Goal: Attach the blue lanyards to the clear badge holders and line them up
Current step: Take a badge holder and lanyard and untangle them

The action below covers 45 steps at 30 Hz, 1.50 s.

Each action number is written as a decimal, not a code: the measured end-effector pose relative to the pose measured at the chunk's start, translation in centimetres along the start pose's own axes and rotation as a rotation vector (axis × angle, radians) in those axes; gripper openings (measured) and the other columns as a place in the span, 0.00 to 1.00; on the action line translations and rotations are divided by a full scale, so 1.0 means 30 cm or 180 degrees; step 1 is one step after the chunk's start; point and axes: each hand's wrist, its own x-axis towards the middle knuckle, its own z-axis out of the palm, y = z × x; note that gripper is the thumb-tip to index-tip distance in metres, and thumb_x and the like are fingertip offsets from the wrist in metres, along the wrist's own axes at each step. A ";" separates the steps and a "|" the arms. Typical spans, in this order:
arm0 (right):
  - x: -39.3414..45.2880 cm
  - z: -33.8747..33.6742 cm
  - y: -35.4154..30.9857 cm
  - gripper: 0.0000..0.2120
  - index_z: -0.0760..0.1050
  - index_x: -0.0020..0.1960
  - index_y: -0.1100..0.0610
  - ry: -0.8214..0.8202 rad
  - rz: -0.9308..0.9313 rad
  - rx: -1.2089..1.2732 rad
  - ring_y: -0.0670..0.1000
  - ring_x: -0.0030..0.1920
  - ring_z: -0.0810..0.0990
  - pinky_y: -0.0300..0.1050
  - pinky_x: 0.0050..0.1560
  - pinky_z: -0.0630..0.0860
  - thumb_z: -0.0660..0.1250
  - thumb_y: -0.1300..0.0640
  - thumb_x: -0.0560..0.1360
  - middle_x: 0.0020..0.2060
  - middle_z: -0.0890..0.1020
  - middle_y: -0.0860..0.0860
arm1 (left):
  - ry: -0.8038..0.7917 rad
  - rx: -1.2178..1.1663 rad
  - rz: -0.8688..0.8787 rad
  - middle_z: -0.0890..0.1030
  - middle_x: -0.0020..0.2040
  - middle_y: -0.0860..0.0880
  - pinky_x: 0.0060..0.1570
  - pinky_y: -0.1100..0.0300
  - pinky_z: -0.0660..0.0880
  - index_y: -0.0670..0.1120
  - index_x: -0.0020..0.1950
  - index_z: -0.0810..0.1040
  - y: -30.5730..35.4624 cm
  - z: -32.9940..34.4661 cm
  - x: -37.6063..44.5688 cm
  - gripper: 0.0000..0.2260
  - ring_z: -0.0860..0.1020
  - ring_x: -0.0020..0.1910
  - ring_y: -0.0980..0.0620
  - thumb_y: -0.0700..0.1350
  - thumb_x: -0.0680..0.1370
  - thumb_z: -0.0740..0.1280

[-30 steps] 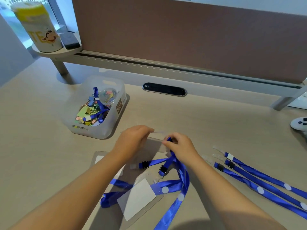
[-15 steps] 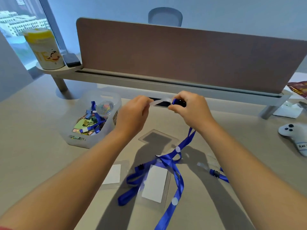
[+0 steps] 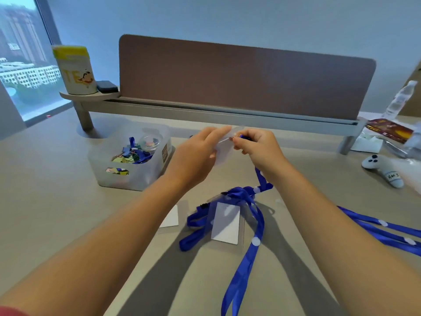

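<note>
Above the pale tabletop (image 3: 57, 213), left hand (image 3: 198, 153) pinches a light, flimsy, slippery clear badge holder (image 3: 222, 151) by its top edge; right hand (image 3: 259, 149) pinches the limp blue lanyard (image 3: 262, 179) at its clip.

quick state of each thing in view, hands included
left hand: raised, pinching clear badge holder
right hand: raised, pinching end of blue lanyard at the holder's top
second clear badge holder with white card: flat on desk, lanyard tangled over it
translucent plastic bin: open, filled with clips
clear water bottle: upright
</note>
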 end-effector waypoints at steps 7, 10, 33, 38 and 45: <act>-0.086 0.021 -0.043 0.09 0.77 0.50 0.67 0.0066 -0.0171 -0.0217 0.52 0.44 0.73 0.36 0.40 0.70 0.60 0.63 0.76 0.42 0.76 0.57 | 0.0100 0.0622 0.0606 0.83 0.41 0.38 0.34 0.54 0.79 0.38 0.44 0.78 0.039 -0.064 -0.027 0.09 0.81 0.36 0.40 0.42 0.69 0.65; -0.095 0.024 -0.044 0.10 0.77 0.50 0.66 0.0081 -0.0367 -0.0542 0.51 0.45 0.73 0.39 0.43 0.72 0.60 0.62 0.76 0.43 0.78 0.58 | 0.0112 0.0323 0.0378 0.83 0.38 0.37 0.35 0.58 0.73 0.37 0.41 0.79 0.054 -0.078 -0.013 0.11 0.80 0.34 0.40 0.45 0.70 0.64; -0.053 0.052 0.056 0.09 0.75 0.48 0.66 -0.0033 -0.1003 -0.0862 0.46 0.35 0.69 0.31 0.35 0.66 0.59 0.62 0.77 0.38 0.74 0.54 | -0.0053 -0.1842 -0.1060 0.75 0.34 0.52 0.33 0.76 0.71 0.36 0.46 0.78 0.031 -0.010 -0.005 0.07 0.73 0.35 0.58 0.38 0.75 0.62; -0.037 0.065 0.070 0.09 0.76 0.50 0.66 -0.0127 -0.1011 -0.0850 0.41 0.34 0.69 0.27 0.35 0.66 0.59 0.63 0.77 0.39 0.75 0.52 | -0.0151 -0.2081 -0.1415 0.75 0.35 0.52 0.37 0.71 0.74 0.37 0.46 0.77 0.003 0.002 -0.008 0.08 0.74 0.37 0.57 0.39 0.76 0.60; 0.008 0.063 0.057 0.09 0.76 0.49 0.67 -0.0180 -0.0429 0.0180 0.43 0.33 0.72 0.27 0.33 0.72 0.60 0.62 0.77 0.31 0.74 0.49 | -0.0249 -0.2312 -0.1491 0.75 0.45 0.54 0.41 0.70 0.74 0.43 0.56 0.72 -0.007 -0.004 -0.020 0.11 0.74 0.45 0.58 0.44 0.76 0.60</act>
